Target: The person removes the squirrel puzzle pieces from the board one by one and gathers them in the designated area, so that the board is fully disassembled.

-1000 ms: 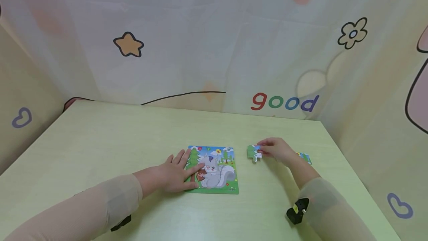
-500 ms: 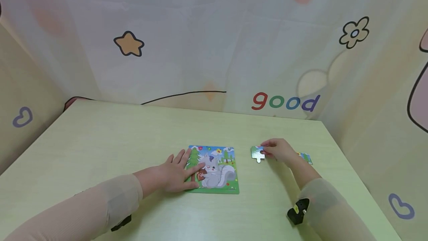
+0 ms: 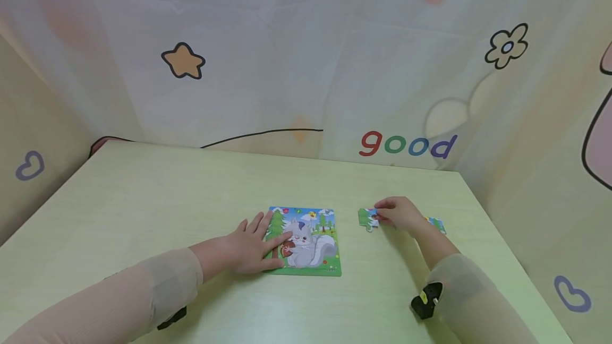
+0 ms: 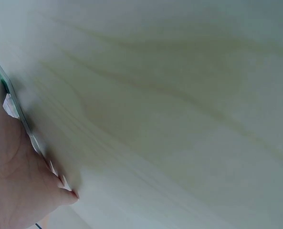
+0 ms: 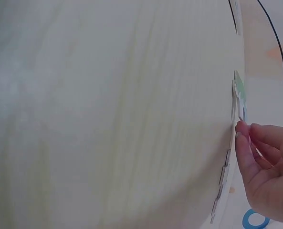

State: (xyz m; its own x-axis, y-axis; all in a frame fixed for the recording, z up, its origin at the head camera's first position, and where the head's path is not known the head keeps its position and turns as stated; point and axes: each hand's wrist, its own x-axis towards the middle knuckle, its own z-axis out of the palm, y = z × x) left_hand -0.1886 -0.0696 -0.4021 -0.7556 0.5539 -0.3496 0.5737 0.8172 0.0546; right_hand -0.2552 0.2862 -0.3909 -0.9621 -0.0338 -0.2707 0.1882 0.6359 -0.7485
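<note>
Now: left hand [image 3: 251, 248] flat on puzzle board [image 3: 311, 251] | right hand [image 3: 399, 214] pinching puzzle piece [image 3: 366, 218]

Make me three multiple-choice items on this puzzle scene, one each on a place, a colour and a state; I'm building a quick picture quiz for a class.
1. Where does the left hand rest?
A. on the left edge of the squirrel puzzle board
B. on the wall
C. on the table's far corner

2. What colour is the star on the backdrop?
A. blue
B. orange
C. green

3. What is the right hand doing?
A. lying flat and holding nothing
B. pinching a loose puzzle piece
C. gripping a pen

Answers: 1 A, flat fingers lie on the board's left side. 2 B, it is orange with a dark outline. 3 B, fingertips pinch the piece right of the board.
</note>
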